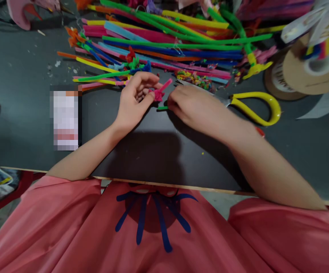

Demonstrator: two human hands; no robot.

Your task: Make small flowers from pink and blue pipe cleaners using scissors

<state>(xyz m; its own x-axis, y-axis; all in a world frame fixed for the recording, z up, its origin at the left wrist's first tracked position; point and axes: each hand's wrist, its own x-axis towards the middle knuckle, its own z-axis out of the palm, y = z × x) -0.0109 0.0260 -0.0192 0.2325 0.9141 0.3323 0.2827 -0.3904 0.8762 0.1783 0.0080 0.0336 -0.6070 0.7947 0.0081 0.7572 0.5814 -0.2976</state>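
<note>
Between the thumb and fingers of my left hand (136, 94) is a small bright pink pipe-cleaner shape (159, 94), folded into a bunched form with one straight end sticking up to the right. My right hand (191, 100) is just to its right, low over the table, fingers curled down and closed. A short green pipe-cleaner piece (162, 108) pokes out from under its fingertips; the rest of that piece is hidden by the hand. Behind my right wrist lie large scissors with yellow handles (255, 109), their blades partly covered by the hand.
Long pipe cleaners (164, 47) in many colours spread across the back. Small coloured clippings (194, 79) lie in front of them. A phone (66, 119) is at left, a ribbon spool (320, 62) at right, and a pink glue gun (20, 13) at the far left.
</note>
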